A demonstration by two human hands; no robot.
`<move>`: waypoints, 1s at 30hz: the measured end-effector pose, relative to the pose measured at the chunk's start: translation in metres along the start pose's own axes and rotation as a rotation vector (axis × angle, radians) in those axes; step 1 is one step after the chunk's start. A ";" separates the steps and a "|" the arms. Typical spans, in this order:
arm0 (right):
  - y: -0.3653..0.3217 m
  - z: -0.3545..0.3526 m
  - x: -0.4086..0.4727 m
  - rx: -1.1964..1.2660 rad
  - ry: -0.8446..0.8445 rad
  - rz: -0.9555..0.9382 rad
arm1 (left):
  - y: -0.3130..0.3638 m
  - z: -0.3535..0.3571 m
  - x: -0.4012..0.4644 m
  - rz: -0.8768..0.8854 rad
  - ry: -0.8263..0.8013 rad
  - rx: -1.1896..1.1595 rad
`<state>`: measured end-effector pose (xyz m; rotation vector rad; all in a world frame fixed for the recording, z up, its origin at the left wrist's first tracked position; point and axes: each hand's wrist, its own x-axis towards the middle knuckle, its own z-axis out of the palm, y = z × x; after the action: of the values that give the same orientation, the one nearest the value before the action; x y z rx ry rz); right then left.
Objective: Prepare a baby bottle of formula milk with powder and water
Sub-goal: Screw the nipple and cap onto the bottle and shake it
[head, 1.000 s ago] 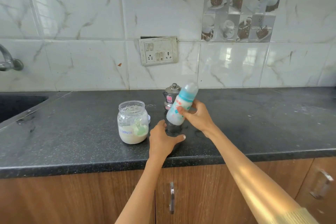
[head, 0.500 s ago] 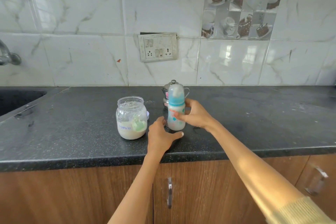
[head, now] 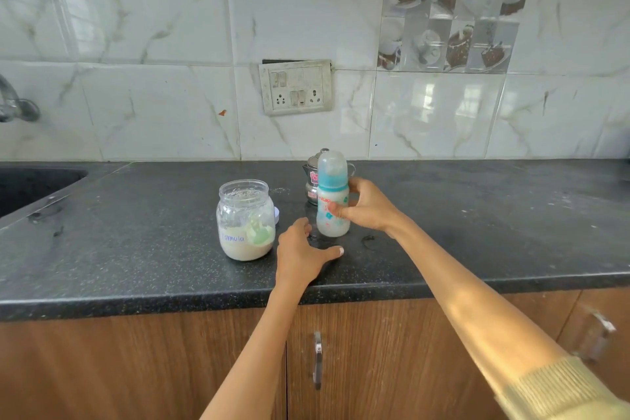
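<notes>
My kitchen corner: marble-look tiles over a dark worktop.

Ahead of me the wall is glossy white tile with grey veins, catching pale window reflections. A grubby switch plate sits at its middle, and a decorative tile panel of cups and desserts is up right. The speckled black worktop runs across; a dark sink and a metal tap lie at left. Below are brown wood cabinet doors with metal handles.

We see a capped translucent baby bottle with a turquoise collar upright on the black counter, milky inside. At its nine o'clock stands an open clear jar labelled "Formula", holding powder and a green scoop.
</notes>
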<state>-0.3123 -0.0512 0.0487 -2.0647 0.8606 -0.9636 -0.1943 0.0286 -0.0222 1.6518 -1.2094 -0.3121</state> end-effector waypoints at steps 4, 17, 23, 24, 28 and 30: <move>-0.005 -0.001 0.000 0.012 -0.006 0.005 | 0.001 0.000 -0.001 -0.001 -0.011 -0.016; -0.004 -0.004 0.003 0.042 0.002 0.036 | 0.002 -0.001 -0.002 -0.018 -0.018 -0.032; -0.004 0.005 0.003 0.044 -0.010 0.025 | 0.002 -0.003 -0.002 0.007 -0.014 -0.023; -0.005 0.004 0.003 0.021 -0.030 0.017 | 0.002 -0.002 -0.002 0.009 -0.012 -0.022; -0.005 0.001 0.001 0.038 -0.002 0.020 | 0.002 -0.002 -0.003 0.001 -0.011 -0.016; -0.004 0.001 -0.001 -0.024 -0.069 0.029 | 0.004 -0.002 -0.004 0.010 -0.006 0.000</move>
<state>-0.3113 -0.0481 0.0513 -2.0874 0.8681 -0.8654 -0.1964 0.0327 -0.0195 1.6447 -1.2221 -0.3110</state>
